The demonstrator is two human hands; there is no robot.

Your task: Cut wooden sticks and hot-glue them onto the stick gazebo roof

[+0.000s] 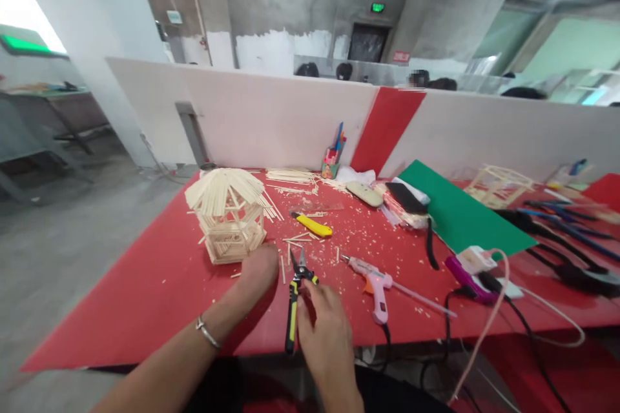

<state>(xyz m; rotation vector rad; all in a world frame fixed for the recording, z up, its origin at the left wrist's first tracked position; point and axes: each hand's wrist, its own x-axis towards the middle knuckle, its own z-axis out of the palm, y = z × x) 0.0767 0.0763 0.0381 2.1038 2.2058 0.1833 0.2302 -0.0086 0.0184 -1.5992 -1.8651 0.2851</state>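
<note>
My left hand [261, 266] is bent at the front right base of a small pavilion model [233, 222] built of thin wooden sticks. Its fingers are hidden behind the back of the hand, so whether it holds anything does not show. My right hand [327, 329] has its fingers around one handle of black and yellow cutting pliers [293, 310], whose jaws are apart and point away from me. Short stick pieces [283, 269] lie between the model and the pliers. Beyond them is a yellow utility knife [314, 225].
A pink glue gun [375, 284] lies to the right, its cord hanging over the table edge. Behind are loose sticks [290, 175], a pen holder [331, 161] and a computer mouse [363, 193]. Further right are a green board [455, 213], a purple power strip [467, 281] and cables.
</note>
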